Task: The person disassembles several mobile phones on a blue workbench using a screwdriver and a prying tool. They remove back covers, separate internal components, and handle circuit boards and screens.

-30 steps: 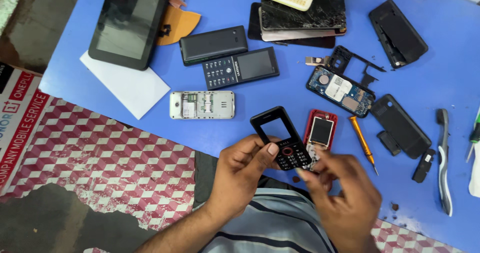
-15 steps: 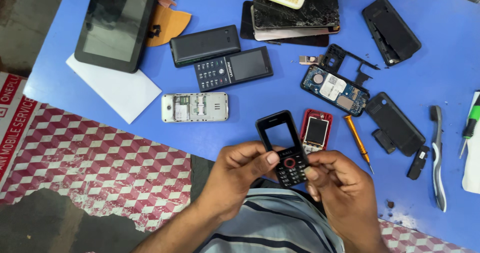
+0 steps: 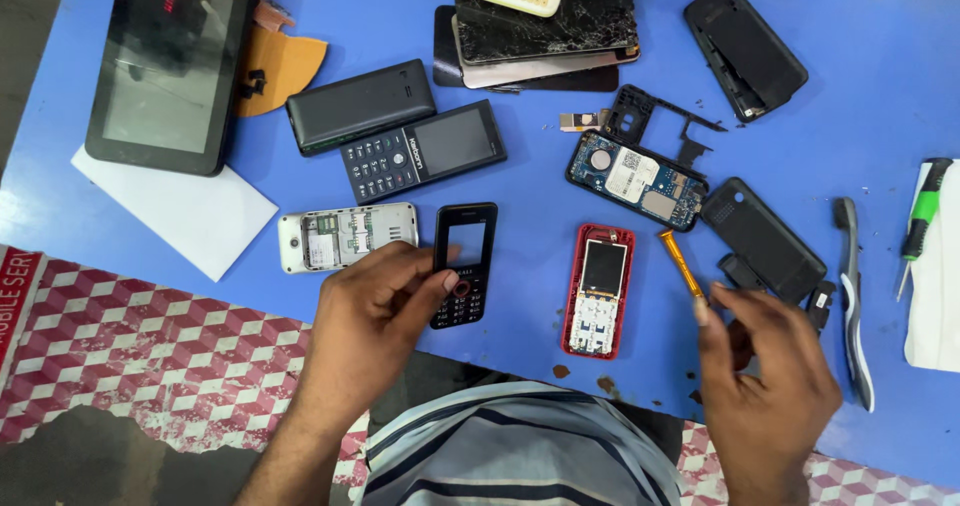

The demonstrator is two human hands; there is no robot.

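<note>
Head view: a black keypad phone front [image 3: 463, 264] is pinned to the blue table [image 3: 520, 186] by the half-curled left hand [image 3: 375, 331]. An orange-handled screwdriver [image 3: 682, 263] is touched by the loosely open right hand [image 3: 765, 386]. A red-and-white printed sign [image 3: 18, 291] is seen at the left edge.

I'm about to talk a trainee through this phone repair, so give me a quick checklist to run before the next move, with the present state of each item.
1. Left hand has hold of the black front cover: ok, fingers pinch its left edge.
2. Right hand has the orange screwdriver: cannot tell, fingertips meet its lower end but no firm grip shows.
3. Red phone body lies flat and unobstructed: ok, on the blue table between both hands.
4. Cover lined up with the red body: not ok, it sits apart to the left.
5. Loose screws accounted for: cannot tell, too small to see.
</note>
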